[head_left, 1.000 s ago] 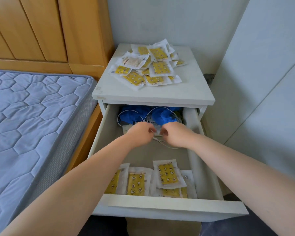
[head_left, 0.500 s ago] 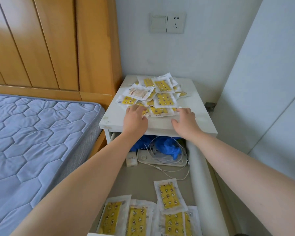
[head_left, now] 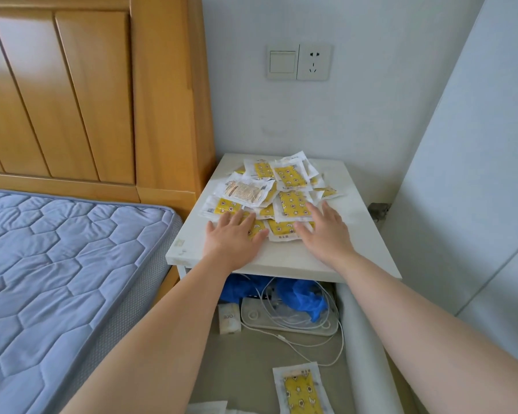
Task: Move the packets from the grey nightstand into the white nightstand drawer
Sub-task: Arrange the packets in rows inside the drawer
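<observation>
Left of the nightstand (head_left: 359, 234) you have the blue quilted mattress (head_left: 72, 279), and the wooden headboard (head_left: 87, 94) stands against the nightstand's left side. A pale panel (head_left: 476, 174) rises on its right.

The nightstand's drawer (head_left: 243, 363) is pulled out toward you, below the top. The pile of packets (head_left: 290, 180), white sachets with yellow printed faces, lies loosely overlapped on the nightstand top, toward its back and middle.

Your left hand (head_left: 232, 239) lies flat on the near left edge of that pile, with its fingers straight and spread and the palm on the bare top. Your right hand (head_left: 323, 231) is flat as well, its fingers fanned out over the near right packets. Neither hand is pinching anything.

On the wall above the nightstand sits a switch-and-socket plate (head_left: 299, 62). At the back of the drawer, under the nightstand top, lies crumpled blue material (head_left: 304, 297) over a flat white device (head_left: 284, 322). A white cable (head_left: 311, 351) loops forward from it. A small white pack (head_left: 229, 318) lies just left of the device. One yellow packet (head_left: 302, 389) lies on the drawer floor nearer you, close to the right wall.
</observation>
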A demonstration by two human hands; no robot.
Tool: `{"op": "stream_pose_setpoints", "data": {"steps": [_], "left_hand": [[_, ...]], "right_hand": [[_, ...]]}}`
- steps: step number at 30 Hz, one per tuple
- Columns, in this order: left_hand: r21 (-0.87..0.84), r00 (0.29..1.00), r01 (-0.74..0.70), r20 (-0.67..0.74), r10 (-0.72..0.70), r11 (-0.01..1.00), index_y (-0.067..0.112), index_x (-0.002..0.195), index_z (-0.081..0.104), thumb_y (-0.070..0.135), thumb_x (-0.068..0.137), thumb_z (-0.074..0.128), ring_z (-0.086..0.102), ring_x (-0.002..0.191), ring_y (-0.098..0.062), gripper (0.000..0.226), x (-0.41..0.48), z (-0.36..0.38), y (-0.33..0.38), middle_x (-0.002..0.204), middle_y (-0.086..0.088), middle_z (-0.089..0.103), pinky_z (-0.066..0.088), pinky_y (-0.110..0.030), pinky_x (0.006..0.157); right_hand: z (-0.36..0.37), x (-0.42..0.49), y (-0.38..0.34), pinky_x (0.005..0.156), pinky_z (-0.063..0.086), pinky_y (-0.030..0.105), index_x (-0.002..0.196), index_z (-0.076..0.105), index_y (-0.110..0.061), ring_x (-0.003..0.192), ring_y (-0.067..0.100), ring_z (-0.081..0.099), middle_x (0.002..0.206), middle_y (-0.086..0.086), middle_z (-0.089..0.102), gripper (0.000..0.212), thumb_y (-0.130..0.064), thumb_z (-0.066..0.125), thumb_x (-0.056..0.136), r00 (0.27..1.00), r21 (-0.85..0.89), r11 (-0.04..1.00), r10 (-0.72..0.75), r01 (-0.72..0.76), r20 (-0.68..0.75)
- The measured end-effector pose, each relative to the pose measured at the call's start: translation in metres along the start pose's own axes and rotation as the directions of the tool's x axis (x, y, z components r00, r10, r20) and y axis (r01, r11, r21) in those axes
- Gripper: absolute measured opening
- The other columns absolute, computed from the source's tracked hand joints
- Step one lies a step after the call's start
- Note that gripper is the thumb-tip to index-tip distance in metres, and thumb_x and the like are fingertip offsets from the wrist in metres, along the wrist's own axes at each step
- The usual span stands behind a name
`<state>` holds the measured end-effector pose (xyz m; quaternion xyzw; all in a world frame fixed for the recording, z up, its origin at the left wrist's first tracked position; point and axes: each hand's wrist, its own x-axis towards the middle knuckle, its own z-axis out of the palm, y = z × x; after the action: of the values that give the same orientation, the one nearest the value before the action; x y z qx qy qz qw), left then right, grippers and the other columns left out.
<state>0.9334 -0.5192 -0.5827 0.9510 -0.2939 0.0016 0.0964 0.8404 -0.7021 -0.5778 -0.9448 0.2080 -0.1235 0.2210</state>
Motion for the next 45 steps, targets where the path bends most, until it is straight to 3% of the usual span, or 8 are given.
{"op": "stream_pose_setpoints", "data": {"steps": [6,10,17,23,31,36,42,45], "left_hand": [[-0.174,0.976,-0.071,-0.214,0.033,0.982,0.028,0.142,0.041,0.055,0.095,0.031,0.03,0.136,-0.019,0.054,-0.007,0.002,-0.003,0.146,0.005,0.04,0.022,-0.041,0.111],[-0.181,0.955,-0.037,-0.296,-0.018,0.983,0.026,0.144,0.036,0.052,0.094,0.037,0.026,0.138,-0.02,0.056,-0.01,0.001,0.0,0.148,0.001,0.034,0.021,-0.04,0.113],[-0.068,0.992,-0.03,-0.128,0.021,0.997,0.036,0.151,0.013,0.062,0.093,0.024,-0.008,0.148,-0.018,0.065,-0.007,0.004,-0.002,0.161,0.004,0.001,-0.001,-0.048,0.119],[-0.022,0.997,-0.002,-0.081,0.001,1.0,0.038,0.152,0.007,0.065,0.092,0.021,-0.01,0.147,-0.02,0.067,-0.005,0.003,-0.001,0.161,0.004,-0.003,-0.003,-0.05,0.117],[-0.02,1.0,0.015,-0.022,-0.016,1.0,0.039,0.152,0.003,0.066,0.092,0.022,-0.007,0.148,-0.019,0.068,-0.004,0.002,0.0,0.161,0.004,-0.005,-0.001,-0.048,0.119],[-0.025,1.0,0.008,-0.02,-0.008,1.0,0.038,0.152,0.003,0.066,0.092,0.022,-0.005,0.148,-0.018,0.069,-0.003,0.001,0.0,0.161,0.005,-0.003,0.001,-0.048,0.119],[-0.031,1.0,0.004,-0.019,-0.005,1.0,0.039,0.152,0.005,0.066,0.092,0.022,-0.004,0.148,-0.018,0.068,-0.003,0.001,0.0,0.161,0.005,-0.001,0.001,-0.047,0.119],[-0.031,1.0,0.001,-0.021,-0.002,1.0,0.038,0.152,0.006,0.065,0.092,0.022,-0.004,0.148,-0.018,0.068,-0.003,0.001,0.0,0.161,0.005,0.0,0.001,-0.048,0.119]], "right_hand": [[0.004,0.001,0.002,0.116,0.007,0.049,0.135,0.049,-0.03,0.145,0.024,0.013,0.156,0.003,0.023,0.044,-0.047,0.031,0.098,0.997,-0.092,0.993,-0.071,0.071,0.003],[0.002,-0.002,0.004,0.095,0.041,0.045,0.079,0.055,-0.017,0.097,0.024,0.055,0.089,0.0,0.057,0.027,-0.033,0.04,0.095,0.958,0.201,0.979,0.042,0.016,-0.283],[0.006,0.0,0.004,0.116,0.007,0.051,0.141,0.042,-0.025,0.144,0.022,0.017,0.156,0.002,0.025,0.046,-0.042,0.032,0.099,0.995,-0.103,0.991,-0.093,0.09,-0.02],[-0.002,-0.006,0.0,0.092,0.039,0.043,0.06,0.045,-0.016,0.089,0.028,0.052,0.081,0.001,0.049,0.04,-0.035,0.04,0.096,0.948,0.038,0.999,0.034,-0.023,-0.317],[-0.02,0.045,-0.005,0.101,0.036,0.042,0.139,0.033,-0.008,0.128,0.031,0.039,0.138,0.01,0.046,0.085,-0.067,0.052,0.082,0.918,0.027,0.92,0.391,-0.39,-0.061],[-0.026,0.069,-0.015,0.105,0.038,0.039,0.146,0.016,-0.003,0.131,0.031,0.041,0.143,0.012,0.042,0.103,-0.037,0.08,0.073,0.899,0.178,0.883,0.414,-0.434,0.142],[-0.064,0.072,-0.007,0.069,0.041,0.028,0.085,0.05,-0.006,0.092,0.027,0.06,0.102,0.012,0.062,0.034,-0.014,0.08,0.073,0.913,0.036,0.913,0.405,-0.407,0.053],[-0.079,0.077,-0.002,0.077,0.053,0.032,0.086,0.058,-0.003,0.085,0.023,0.066,0.096,0.01,0.066,0.025,-0.009,0.08,0.073,0.869,0.336,0.803,0.479,-0.492,0.128]]}}
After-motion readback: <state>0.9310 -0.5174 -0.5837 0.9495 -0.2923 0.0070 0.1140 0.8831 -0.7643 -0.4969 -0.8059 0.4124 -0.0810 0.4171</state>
